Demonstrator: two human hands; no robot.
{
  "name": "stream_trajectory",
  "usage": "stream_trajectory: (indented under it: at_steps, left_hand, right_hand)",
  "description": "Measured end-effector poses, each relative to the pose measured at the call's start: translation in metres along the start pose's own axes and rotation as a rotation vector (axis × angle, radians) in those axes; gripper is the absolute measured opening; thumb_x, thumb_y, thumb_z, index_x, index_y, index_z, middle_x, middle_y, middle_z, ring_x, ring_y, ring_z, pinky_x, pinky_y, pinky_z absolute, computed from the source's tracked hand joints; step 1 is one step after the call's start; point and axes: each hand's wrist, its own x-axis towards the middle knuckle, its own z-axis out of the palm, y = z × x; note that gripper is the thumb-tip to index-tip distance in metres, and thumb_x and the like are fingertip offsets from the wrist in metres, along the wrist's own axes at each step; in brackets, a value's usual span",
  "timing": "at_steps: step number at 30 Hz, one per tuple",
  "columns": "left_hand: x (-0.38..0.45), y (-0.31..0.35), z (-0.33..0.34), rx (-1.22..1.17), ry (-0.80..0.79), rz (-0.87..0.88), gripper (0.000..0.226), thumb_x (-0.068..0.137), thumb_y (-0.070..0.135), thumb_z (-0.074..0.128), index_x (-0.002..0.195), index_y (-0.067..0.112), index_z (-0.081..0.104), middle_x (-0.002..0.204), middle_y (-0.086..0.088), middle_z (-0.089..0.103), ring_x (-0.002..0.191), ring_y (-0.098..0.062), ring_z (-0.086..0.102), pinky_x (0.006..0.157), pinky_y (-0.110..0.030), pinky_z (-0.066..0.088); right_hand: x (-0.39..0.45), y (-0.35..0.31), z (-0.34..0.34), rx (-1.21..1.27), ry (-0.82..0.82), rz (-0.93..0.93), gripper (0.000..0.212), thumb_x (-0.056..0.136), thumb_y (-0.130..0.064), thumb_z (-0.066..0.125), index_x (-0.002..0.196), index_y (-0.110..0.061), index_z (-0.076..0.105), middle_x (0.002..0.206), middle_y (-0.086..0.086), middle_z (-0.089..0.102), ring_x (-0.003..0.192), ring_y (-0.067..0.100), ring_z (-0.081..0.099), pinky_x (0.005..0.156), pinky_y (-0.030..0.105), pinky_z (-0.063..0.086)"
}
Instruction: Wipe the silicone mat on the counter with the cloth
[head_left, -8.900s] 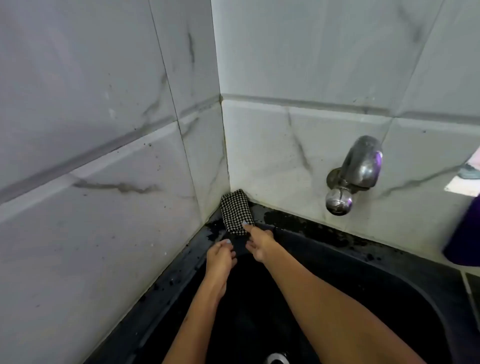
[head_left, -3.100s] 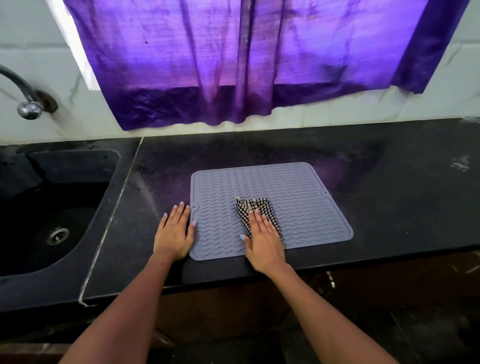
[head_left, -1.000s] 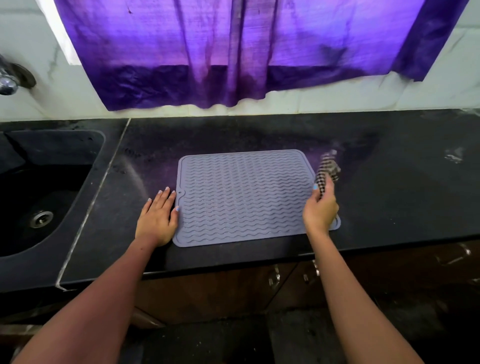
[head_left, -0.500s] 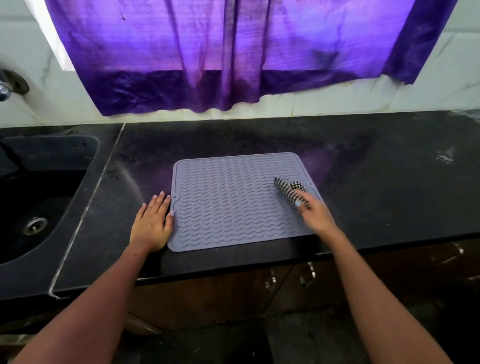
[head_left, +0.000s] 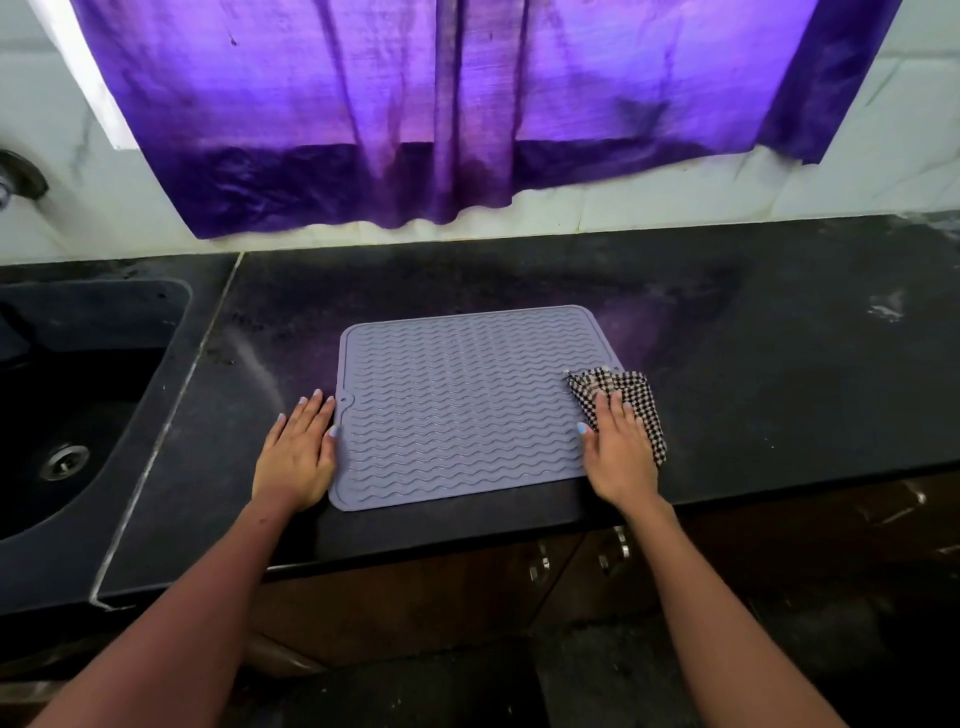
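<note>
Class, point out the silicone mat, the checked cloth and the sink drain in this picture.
silicone mat (head_left: 457, 405): head view, middle of its ridged surface.
checked cloth (head_left: 636, 395): head view, the part showing beyond the fingers.
sink drain (head_left: 65, 461): head view, centre of the metal ring.

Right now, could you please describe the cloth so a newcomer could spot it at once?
On the black counter lies a grey wavy-ribbed silicone mat. At its right edge, under the right hand, is the cloth, the only black-and-white checked thing there.
</note>
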Motion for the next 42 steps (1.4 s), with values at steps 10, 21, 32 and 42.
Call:
stream_trajectory:
  at_steps: [10,21,32,42]
  left_hand:
    - [0.001,-0.002,0.001,0.034,-0.017,0.013,0.08,0.082,0.052,-0.002,0.148,0.014,0.022,0.157,-0.001,0.016,0.146,-0.015,0.011,0.118,-0.034,0.003]
    - [0.0,-0.001,-0.001,0.036,-0.04,0.008,0.073,0.086,0.047,0.002,0.148,0.013,0.02,0.157,-0.002,0.015,0.146,-0.015,0.008,0.118,-0.035,0.002]
    - [-0.001,-0.002,0.001,-0.012,-0.025,0.023,0.081,0.083,0.054,-0.003,0.147,0.012,0.022,0.157,-0.001,0.016,0.145,-0.014,0.009,0.118,-0.035,0.003]
    - [0.011,0.004,-0.012,0.024,0.01,0.034,0.078,0.086,0.049,0.006,0.138,0.005,0.044,0.148,-0.013,0.038,0.139,-0.027,0.033,0.11,-0.046,0.026]
  right_hand:
    - [0.013,0.007,-0.032,0.021,-0.047,-0.016,0.051,0.097,-0.017,0.042,0.146,-0.021,0.031,0.151,0.007,0.034,0.132,0.032,0.042,0.107,0.037,0.034]
    - [0.021,-0.035,-0.031,0.276,0.15,0.159,0.047,0.098,-0.019,0.041,0.144,-0.014,0.034,0.139,0.014,0.047,0.126,0.032,0.045,0.104,0.038,0.036]
    - [0.029,-0.034,-0.008,-0.007,-0.013,0.143,0.052,0.1,-0.024,0.036,0.149,-0.015,0.021,0.155,0.009,0.024,0.144,0.022,0.018,0.118,0.03,0.014]
    - [0.082,-0.038,-0.068,0.332,-0.099,0.423,0.037,0.091,-0.024,0.056,0.126,-0.012,0.059,0.13,0.018,0.056,0.123,0.035,0.05,0.102,0.035,0.041]
